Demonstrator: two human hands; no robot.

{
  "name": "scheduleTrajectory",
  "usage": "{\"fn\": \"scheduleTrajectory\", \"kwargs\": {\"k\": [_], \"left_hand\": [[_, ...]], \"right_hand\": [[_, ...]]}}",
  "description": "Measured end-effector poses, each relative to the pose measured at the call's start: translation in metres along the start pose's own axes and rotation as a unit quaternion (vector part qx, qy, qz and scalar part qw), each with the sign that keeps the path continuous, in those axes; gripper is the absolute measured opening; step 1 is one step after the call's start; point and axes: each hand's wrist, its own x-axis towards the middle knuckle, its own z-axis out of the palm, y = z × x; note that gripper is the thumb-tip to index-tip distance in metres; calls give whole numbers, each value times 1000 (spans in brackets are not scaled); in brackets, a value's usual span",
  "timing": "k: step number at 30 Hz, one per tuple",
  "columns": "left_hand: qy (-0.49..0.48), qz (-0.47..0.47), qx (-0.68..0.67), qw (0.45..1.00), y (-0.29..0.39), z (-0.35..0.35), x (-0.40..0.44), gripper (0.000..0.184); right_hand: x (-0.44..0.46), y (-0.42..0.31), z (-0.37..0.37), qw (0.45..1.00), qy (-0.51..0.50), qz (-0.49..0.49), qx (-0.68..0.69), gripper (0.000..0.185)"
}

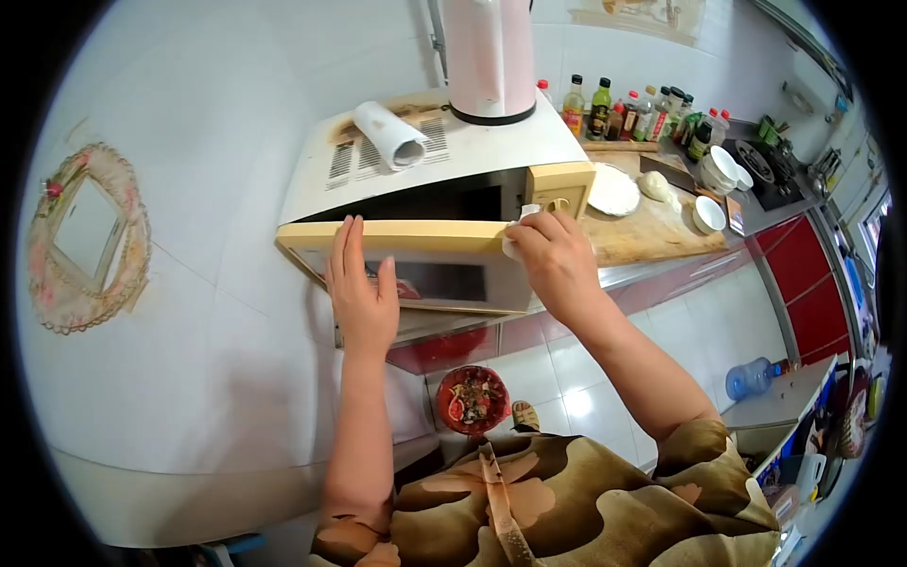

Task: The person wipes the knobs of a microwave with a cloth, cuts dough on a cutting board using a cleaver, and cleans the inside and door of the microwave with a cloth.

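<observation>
A cream and white microwave (312, 184) stands on the counter with its door (425, 230) part way open and a dark gap behind the door's top edge. My left hand (364, 298) lies flat against the front of the door, fingers stretched up to the top edge and thumb apart. At the door's right end, beside the control panel, my right hand (559, 265) has its fingers closed on a crumpled white tissue (511, 248), pressed to the door edge. Whether it is paper or thin cloth is hard to tell.
On the microwave stand a pink kettle (489, 61) and a white paper roll (380, 130). To the right are a wooden board (633, 241) with a white plate (614, 192), bowls (709, 214) and several bottles (600, 109). A red waste bin (444, 402) sits on the floor below.
</observation>
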Motion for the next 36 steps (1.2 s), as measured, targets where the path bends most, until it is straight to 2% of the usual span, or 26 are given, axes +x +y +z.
{"fn": "scheduleTrajectory", "kwargs": {"k": [1, 7, 9, 10, 13, 15, 17, 21, 24, 29, 31, 34, 36], "left_hand": [[-27, 23, 52, 998, -2, -1, 3, 60], [-1, -45, 17, 999, -4, -20, -10, 61], [14, -102, -34, 994, 1, -35, -27, 59], [17, -78, -2, 997, -4, -40, -34, 57], [42, -85, 23, 995, -4, -56, -55, 55], [35, -138, 29, 989, 6, -73, -67, 56], [39, -153, 73, 985, 3, -85, -81, 57], [57, -181, 102, 977, 3, -104, -100, 59], [57, -192, 112, 973, 0, -108, -105, 59], [41, -170, 109, 979, 0, -94, -92, 59], [47, -162, 87, 982, 5, -81, -78, 59], [48, -114, 60, 991, 1, -59, -56, 59], [29, -107, 55, 992, 4, -47, -43, 59]], "right_hand": [[-5, 1, -5, 1000, -4, 0, 7, 17], [7, -13, 13, 999, 20, 32, 25, 17], [24, -27, 35, 998, 12, -2, 60, 14], [35, -32, 46, 997, 10, -25, 73, 12], [70, -54, 101, 995, 4, -59, 82, 7], [93, -72, 136, 991, 5, -77, 109, 4], [115, -91, 170, 987, 7, -94, 128, 3], [149, -139, 229, 983, -15, -147, 106, 6], [170, -168, 243, 982, -50, -166, 78, 6], [162, -155, 241, 987, -70, -127, 72, 6], [145, -130, 204, 986, -79, -143, 45, 7], [105, -77, 148, 991, -12, -92, 92, 7], [76, -38, 105, 997, -8, -53, 60, 11]]}}
